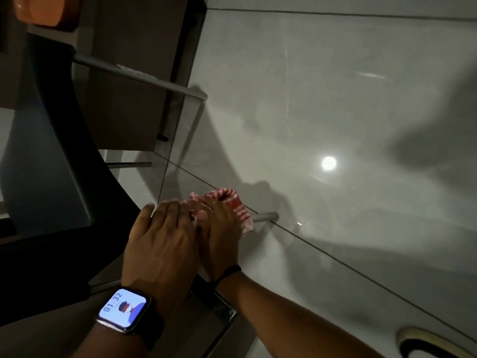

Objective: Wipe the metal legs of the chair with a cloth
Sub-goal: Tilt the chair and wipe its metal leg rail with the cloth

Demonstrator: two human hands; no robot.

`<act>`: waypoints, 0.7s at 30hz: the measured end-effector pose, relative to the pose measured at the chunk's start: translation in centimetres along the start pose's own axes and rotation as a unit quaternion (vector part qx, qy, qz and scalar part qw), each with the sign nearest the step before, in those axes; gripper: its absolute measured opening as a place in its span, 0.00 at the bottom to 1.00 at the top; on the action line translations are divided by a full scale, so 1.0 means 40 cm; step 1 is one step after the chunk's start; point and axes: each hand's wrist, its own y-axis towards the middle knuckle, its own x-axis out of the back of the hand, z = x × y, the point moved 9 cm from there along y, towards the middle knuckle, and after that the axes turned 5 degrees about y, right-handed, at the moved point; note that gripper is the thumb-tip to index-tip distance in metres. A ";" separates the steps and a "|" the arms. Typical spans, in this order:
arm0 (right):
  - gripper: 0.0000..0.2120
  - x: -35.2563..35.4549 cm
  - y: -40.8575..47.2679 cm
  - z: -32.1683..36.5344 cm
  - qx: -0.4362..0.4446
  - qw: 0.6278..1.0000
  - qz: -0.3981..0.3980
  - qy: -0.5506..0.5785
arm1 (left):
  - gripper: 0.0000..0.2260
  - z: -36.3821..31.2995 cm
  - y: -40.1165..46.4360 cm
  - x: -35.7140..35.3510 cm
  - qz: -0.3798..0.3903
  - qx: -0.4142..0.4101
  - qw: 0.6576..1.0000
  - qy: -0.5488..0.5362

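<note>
Dim light, view tilted. Two hands low over a pale tiled floor (335, 99), side by side and touching.

Left hand (160, 244): smartwatch (124, 310) on the wrist, screen lit. Back of the hand faces the camera; fingers (167, 210) curl forward and down beside the cloth. What they close on is hidden, so the grip cannot be told.

Right hand (219, 236): thin dark band (228, 273) on the wrist. Fingers wrapped round one red-and-white striped cloth (232, 208), which is bunched around a grey metal chair leg (265, 217). Only the bare tip of that leg shows past the cloth, reaching the floor by a dark grout line.

Chair legs counted: three grey metal tubes visible. One under the cloth; a second (144, 80) long one slanting across the upper left, ending on the floor; a third (129, 164), short stub, showing in shadow beyond the seat edge.

One dark chair seat (51, 151) fills the left side, curved edge toward the hands. One orange object (44, 9) at the top left corner, cut off, not identifiable.

One round bright light reflection (328, 163) on the floor tiles. Large soft shadows at right. One curved pale rim (426, 339) at the bottom right corner, partly out of frame.
</note>
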 end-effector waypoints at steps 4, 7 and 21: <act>0.26 0.072 0.013 -0.165 -0.082 0.996 0.002 -0.027 | 0.28 0.008 0.006 -0.008 -0.010 0.017 1.000 0.007; 0.27 0.126 0.017 -0.346 -0.221 0.972 0.026 -0.074 | 0.29 0.017 -0.003 -0.010 -0.047 0.033 0.998 0.000; 0.25 0.019 0.000 -0.098 -0.084 0.996 -0.028 0.014 | 0.28 0.053 -0.026 0.017 -0.055 0.054 0.997 0.002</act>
